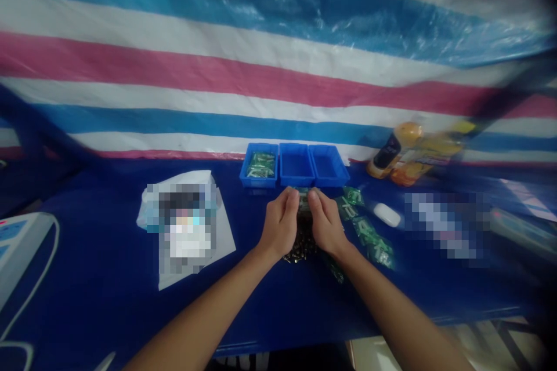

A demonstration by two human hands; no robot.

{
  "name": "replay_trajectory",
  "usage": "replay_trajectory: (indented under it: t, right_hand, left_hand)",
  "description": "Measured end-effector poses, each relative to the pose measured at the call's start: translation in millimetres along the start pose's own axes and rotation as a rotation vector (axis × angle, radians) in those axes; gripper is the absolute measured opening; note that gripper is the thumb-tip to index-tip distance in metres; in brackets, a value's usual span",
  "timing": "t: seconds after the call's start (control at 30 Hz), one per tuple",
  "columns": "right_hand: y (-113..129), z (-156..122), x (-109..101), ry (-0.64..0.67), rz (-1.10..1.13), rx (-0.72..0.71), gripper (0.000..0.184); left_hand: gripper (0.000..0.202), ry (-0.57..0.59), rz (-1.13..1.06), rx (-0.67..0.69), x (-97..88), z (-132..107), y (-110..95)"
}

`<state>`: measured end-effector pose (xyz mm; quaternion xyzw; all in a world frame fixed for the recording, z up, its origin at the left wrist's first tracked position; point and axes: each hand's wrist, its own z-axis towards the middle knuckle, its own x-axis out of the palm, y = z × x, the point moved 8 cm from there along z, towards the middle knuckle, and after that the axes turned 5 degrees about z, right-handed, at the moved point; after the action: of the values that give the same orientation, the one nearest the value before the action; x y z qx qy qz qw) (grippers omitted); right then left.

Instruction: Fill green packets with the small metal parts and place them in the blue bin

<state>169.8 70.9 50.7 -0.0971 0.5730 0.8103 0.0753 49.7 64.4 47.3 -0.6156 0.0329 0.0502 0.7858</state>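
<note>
My left hand [282, 222] and my right hand [325, 222] meet over the middle of a blue table [108, 278]. Both pinch a small green circuit board [304, 199] between their fingertips. Under my hands lies a heap of small dark parts [300, 248]. Several more green boards [369, 232] lie scattered to the right of my right hand. Just beyond my hands stand three blue bins in a row; the left bin [260, 166] holds green boards, while the middle bin [296, 164] and right bin [328, 164] look empty.
A white bag [187, 226] with a blurred item lies to the left. An orange-yellow bottle [394, 151] and a yellow packet [429, 156] lie at the back right, with a small white oval object [387, 214] in front of them. A white device [21, 249] sits at far left. A striped plastic sheet [278, 58] hangs behind.
</note>
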Motion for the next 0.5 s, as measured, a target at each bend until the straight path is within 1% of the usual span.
replay_trajectory:
  t: [0.13,0.37,0.5]
  right_hand:
    - [-0.7,-0.7,0.6,-0.001,0.007,-0.018,0.041]
    - [-3.0,-2.9,3.4,0.017,0.048,-0.009,0.044]
    - [0.8,-4.4,2.9,-0.008,0.049,-0.030,0.043]
  left_hand:
    - [0.037,-0.020,0.071,0.020,0.2,-2.0,-1.0]
    - [0.033,0.013,0.097,0.076,4.9,-4.3,-4.1]
    - [0.033,0.044,0.109,0.077,6.6,-5.0,-3.7]
